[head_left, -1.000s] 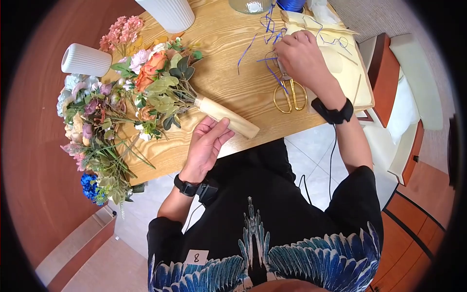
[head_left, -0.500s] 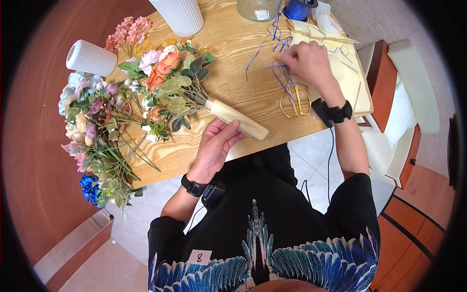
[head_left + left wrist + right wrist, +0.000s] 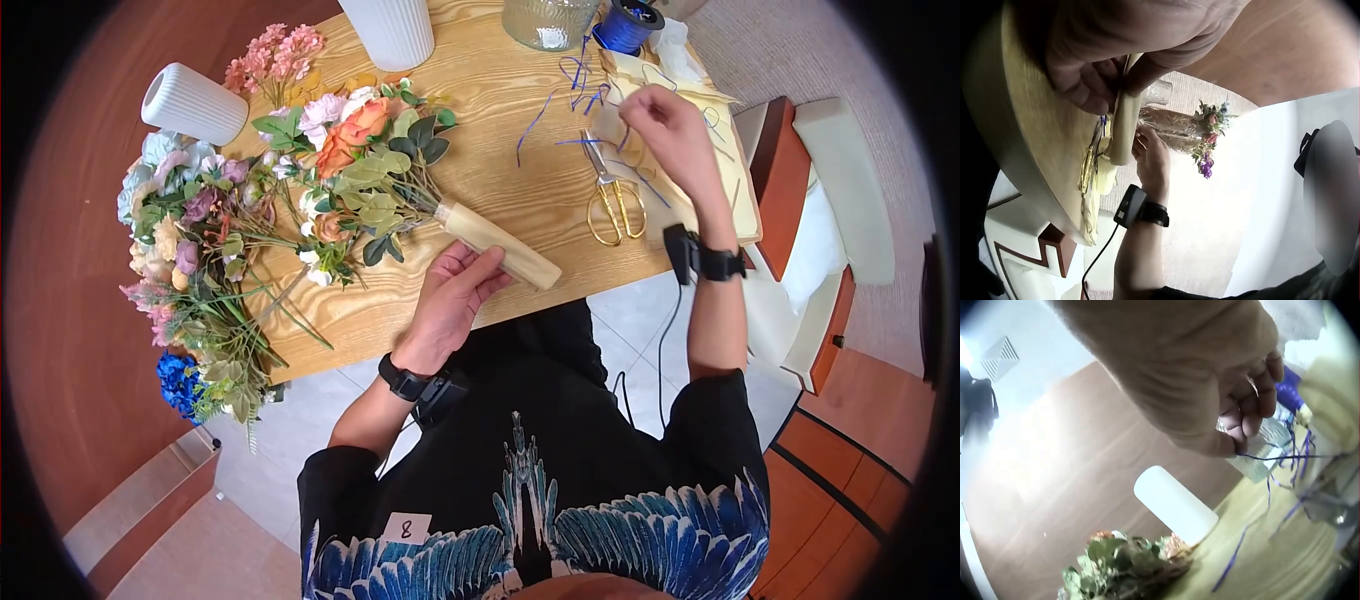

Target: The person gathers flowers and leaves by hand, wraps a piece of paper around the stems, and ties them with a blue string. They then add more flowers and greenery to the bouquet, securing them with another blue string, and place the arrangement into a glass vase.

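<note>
Steadying a bouquet point(image 3: 375, 185) left of centre, our left hand point(image 3: 445, 305) pinches its paper wrap point(image 3: 522, 262) between thumb and fingers, probably to hold the stems point(image 3: 424, 190) together; at upper right, our right hand point(image 3: 677, 140) pinches blue ribbon point(image 3: 1269, 458), seemingly holding it clear of the scissors point(image 3: 606, 180).

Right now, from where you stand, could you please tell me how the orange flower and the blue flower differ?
The orange flower has broad petals, while the blue flower is a cluster of small ones. The orange flower's bunch has wrapped stems, gripped at the wrap by the left hand; the blue flower sits at the table's edge, untouched. Both have greenery beside them.
</note>
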Motion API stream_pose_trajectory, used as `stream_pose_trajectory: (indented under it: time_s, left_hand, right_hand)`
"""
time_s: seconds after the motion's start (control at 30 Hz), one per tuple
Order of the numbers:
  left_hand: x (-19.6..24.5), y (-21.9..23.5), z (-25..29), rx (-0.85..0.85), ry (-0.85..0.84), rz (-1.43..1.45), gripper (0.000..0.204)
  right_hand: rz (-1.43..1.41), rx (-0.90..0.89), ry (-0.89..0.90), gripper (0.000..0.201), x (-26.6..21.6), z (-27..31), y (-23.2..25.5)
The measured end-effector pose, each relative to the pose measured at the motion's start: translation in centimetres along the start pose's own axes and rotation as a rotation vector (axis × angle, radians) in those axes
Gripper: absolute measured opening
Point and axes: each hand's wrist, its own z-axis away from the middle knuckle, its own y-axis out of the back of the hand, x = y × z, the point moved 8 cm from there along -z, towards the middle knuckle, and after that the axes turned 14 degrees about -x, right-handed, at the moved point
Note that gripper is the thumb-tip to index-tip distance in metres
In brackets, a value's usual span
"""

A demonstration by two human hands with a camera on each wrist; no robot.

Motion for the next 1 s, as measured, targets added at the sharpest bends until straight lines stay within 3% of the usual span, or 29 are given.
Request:
stream_pose_trajectory:
  time_s: [0.03,0.13,0.17,0.43,0.67,0.87,1.0]
  left_hand:
    - [0.0,0.0,0.0,-0.004,0.000,-0.004,0.021]
    - [-0.2,0.3,-0.1,-0.015,-0.010,-0.014,0.021]
    - [-0.2,0.3,-0.1,-0.013,-0.011,-0.015,0.021]
    - [0.1,-0.1,-0.3,-0.013,0.008,0.002,0.019]
    - [-0.1,0.2,-0.4,-0.025,0.020,0.013,0.017]
    - [-0.3,0.5,-0.6,-0.021,0.034,0.026,0.018]
    - [-0.2,0.6,-0.6,-0.054,0.035,0.038,0.017]
  right_hand:
    - [-0.242,-0.112,0.032,0.015,0.1,0.7,-0.2]
    - [-0.258,-0.184,-0.024,0.013,0.0,3.3,-0.1]
    - [-0.382,-0.199,0.064,0.011,-0.4,3.7,0.1]
    - [-0.423,-0.253,0.051,0.011,-2.1,6.4,0.8]
    - [-0.313,-0.149,0.116,0.010,-7.0,9.5,2.1]
    - [-0.120,-0.775,0.241,0.008,-14.3,12.6,-3.4]
    - [0.027,-0.831,0.160,0.008,-14.1,10.3,-8.7]
